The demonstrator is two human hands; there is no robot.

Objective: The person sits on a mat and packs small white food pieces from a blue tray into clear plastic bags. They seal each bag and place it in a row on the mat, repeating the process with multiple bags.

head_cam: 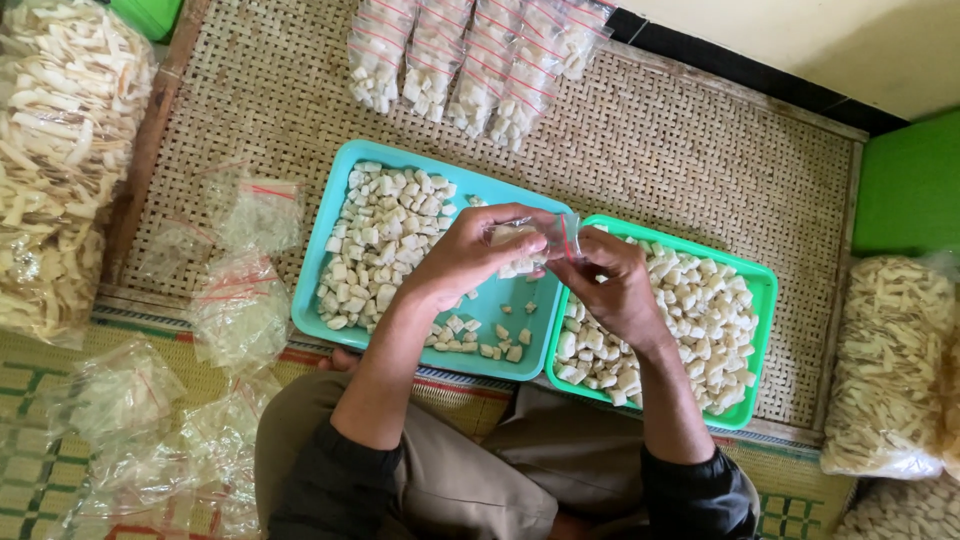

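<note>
Both hands, left hand (470,255) and right hand (610,285), had fingers clamped on a small clear zip bag (530,243) above the teal tray (320,300); a loosened pinch could have spilled its white cubes.

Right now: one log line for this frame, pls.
left hand: holds small clear bag | right hand: pinches bag mouth | below: teal tray, green tray, both with pale snack cubes | filled bags on woven mat
</note>
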